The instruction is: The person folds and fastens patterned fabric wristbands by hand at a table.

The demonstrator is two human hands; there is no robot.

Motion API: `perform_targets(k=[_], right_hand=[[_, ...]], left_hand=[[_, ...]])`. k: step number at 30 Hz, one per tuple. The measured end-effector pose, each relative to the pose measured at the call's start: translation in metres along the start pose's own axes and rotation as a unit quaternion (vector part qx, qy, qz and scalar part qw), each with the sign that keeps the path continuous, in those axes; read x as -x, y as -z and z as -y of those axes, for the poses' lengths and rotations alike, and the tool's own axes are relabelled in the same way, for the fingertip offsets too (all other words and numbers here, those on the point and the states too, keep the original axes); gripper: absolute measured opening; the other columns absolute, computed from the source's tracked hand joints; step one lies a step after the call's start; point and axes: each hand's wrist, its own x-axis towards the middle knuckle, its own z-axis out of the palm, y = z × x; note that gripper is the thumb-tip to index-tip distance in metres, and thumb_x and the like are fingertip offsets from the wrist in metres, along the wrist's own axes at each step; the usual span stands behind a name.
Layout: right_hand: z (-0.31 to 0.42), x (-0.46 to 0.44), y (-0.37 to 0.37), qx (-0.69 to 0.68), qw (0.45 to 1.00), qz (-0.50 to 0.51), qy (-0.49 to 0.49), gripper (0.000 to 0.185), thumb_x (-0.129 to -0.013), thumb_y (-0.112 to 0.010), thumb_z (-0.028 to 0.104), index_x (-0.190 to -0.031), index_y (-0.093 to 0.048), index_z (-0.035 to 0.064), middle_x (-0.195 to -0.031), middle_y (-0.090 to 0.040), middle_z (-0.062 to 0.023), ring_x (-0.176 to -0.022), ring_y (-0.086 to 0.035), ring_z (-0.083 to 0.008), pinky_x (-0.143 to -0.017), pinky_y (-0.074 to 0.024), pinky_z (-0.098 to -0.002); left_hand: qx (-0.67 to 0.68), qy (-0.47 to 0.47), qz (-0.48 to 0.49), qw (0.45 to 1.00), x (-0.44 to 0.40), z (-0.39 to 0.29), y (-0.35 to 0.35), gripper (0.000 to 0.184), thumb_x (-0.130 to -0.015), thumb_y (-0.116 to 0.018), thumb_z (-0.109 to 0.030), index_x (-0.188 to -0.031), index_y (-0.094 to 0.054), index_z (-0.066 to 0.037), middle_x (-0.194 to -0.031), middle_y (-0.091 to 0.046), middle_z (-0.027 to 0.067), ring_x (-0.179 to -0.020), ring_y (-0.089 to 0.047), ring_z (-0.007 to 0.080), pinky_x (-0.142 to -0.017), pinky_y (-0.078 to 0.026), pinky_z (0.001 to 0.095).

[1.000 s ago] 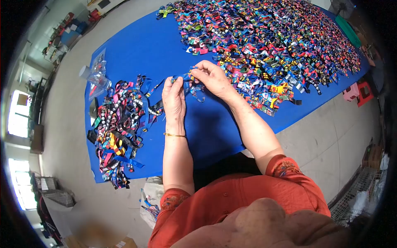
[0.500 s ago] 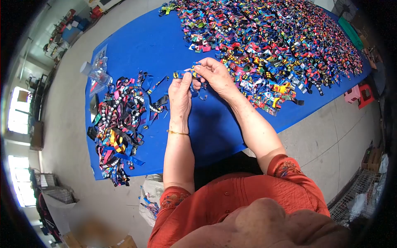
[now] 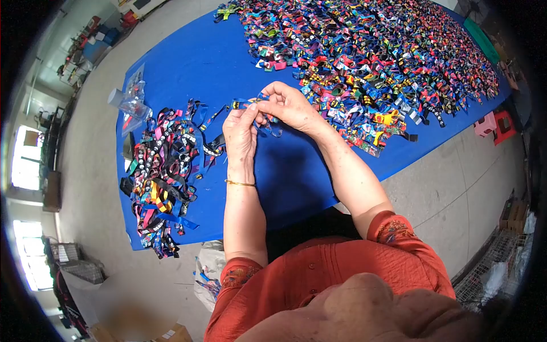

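left hand (image 3: 239,137) and right hand (image 3: 293,110), fingers (image 3: 249,115) pinching one printed strap (image 3: 239,105), two strap piles (image 3: 162,165) (image 3: 364,57)

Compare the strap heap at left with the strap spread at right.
The strap heap is small; the strap spread is far larger. The heap's straps lie long and tangled, the spread's mostly in short loops. The heap shows much black; the spread looks brighter. Both are multicoloured, on the blue tabletop.
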Motion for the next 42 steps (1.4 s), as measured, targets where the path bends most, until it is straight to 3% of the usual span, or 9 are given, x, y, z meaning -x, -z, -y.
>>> perform_targets(k=[14,17,20,26,27,33,35,40,42], right_hand=[[0.003,0.002,-0.006,-0.039,0.997,-0.060,-0.001,0.013,-0.095,-0.067,0.011,-0.089,-0.061,0.0008,-0.080,-0.071,-0.0093,-0.065,-0.067,-0.0118,-0.057,-0.0513,-0.0255],[-0.014,-0.003,-0.002,-0.089,0.993,-0.080,0.001,0.012,-0.095,-0.066,0.010,-0.089,-0.061,0.0012,-0.082,-0.070,-0.0075,-0.067,-0.065,-0.0110,-0.058,-0.0515,-0.0266],[-0.001,0.001,0.002,-0.062,0.994,-0.092,-0.013,0.012,-0.098,-0.064,0.012,-0.089,-0.061,0.0047,-0.082,-0.067,-0.0012,-0.077,-0.059,-0.0061,-0.069,-0.0476,-0.0240],[-0.002,0.002,-0.004,-0.160,0.984,-0.072,-0.012,0.011,-0.097,-0.065,0.013,-0.088,-0.062,0.0067,-0.078,-0.061,0.0025,-0.071,-0.052,-0.0056,-0.064,-0.0418,-0.0230],[-0.003,0.000,-0.001,-0.103,0.990,-0.093,0.004,0.010,-0.095,-0.068,0.012,-0.090,-0.064,0.0043,-0.082,-0.066,-0.0013,-0.075,-0.058,-0.0071,-0.066,-0.0476,-0.0249],[-0.013,-0.004,-0.003,-0.026,0.992,-0.105,0.060,0.012,-0.096,-0.069,0.014,-0.090,-0.064,0.0050,-0.081,-0.064,0.0013,-0.075,-0.058,-0.0048,-0.064,-0.0473,-0.0239],[-0.008,-0.002,-0.005,-0.113,0.989,-0.071,0.062,0.013,-0.095,-0.070,0.016,-0.094,-0.064,0.0045,-0.081,-0.064,0.0023,-0.070,-0.056,-0.0029,-0.061,-0.0464,-0.0220],[-0.013,-0.007,-0.004,-0.030,0.986,-0.139,0.091,0.014,-0.093,-0.072,0.016,-0.095,-0.063,0.0047,-0.080,-0.062,0.0034,-0.071,-0.053,-0.0026,-0.061,-0.0442,-0.0218],[-0.007,-0.005,-0.001,-0.033,0.986,-0.152,0.063,0.015,-0.092,-0.073,0.016,-0.096,-0.063,0.0054,-0.078,-0.060,0.0047,-0.070,-0.052,-0.0026,-0.060,-0.0434,-0.0216]], left_hand=[[-0.085,0.034,-0.012,0.996,0.004,0.001,-0.003,0.025,-0.097,-0.067,-0.016,-0.106,-0.069,0.007,-0.073,-0.063,0.0053,-0.064,-0.058,0.0124,-0.063,-0.051,0.0286],[-0.054,0.023,-0.005,0.998,0.007,-0.003,-0.012,0.021,-0.096,-0.069,-0.013,-0.104,-0.069,0.006,-0.074,-0.063,0.0050,-0.064,-0.057,0.0121,-0.064,-0.051,0.0295],[-0.029,0.006,0.001,1.000,0.009,-0.004,-0.020,0.018,-0.095,-0.069,-0.011,-0.104,-0.068,0.005,-0.076,-0.063,0.0046,-0.065,-0.057,0.0119,-0.064,-0.052,0.0297],[-0.026,-0.009,0.011,1.000,0.007,-0.002,-0.017,0.016,-0.092,-0.073,-0.010,-0.102,-0.068,0.003,-0.073,-0.063,0.0049,-0.064,-0.059,0.0128,-0.062,-0.052,0.0270],[-0.024,-0.013,0.013,1.000,0.008,-0.003,-0.017,0.017,-0.092,-0.073,-0.009,-0.102,-0.067,0.003,-0.073,-0.063,0.0052,-0.064,-0.059,0.0130,-0.062,-0.052,0.0273],[0.028,-0.020,0.013,0.999,0.005,-0.002,-0.014,0.012,-0.091,-0.073,-0.005,-0.099,-0.066,0.001,-0.077,-0.064,0.0052,-0.063,-0.059,0.0126,-0.062,-0.054,0.0298],[0.030,-0.027,0.017,0.999,0.004,-0.002,-0.012,0.015,-0.091,-0.074,-0.006,-0.098,-0.062,-0.002,-0.078,-0.065,0.0059,-0.062,-0.059,0.0131,-0.062,-0.055,0.0295],[-0.056,-0.047,-0.075,0.994,0.008,0.000,-0.016,0.015,-0.093,-0.072,-0.007,-0.099,-0.059,-0.003,-0.085,-0.066,0.0054,-0.068,-0.060,0.0113,-0.067,-0.055,0.0272],[-0.166,-0.145,-0.106,0.970,0.007,0.005,-0.018,0.020,-0.091,-0.076,-0.010,-0.100,-0.059,-0.004,-0.089,-0.067,0.0031,-0.074,-0.060,0.0077,-0.069,-0.052,0.0230]])
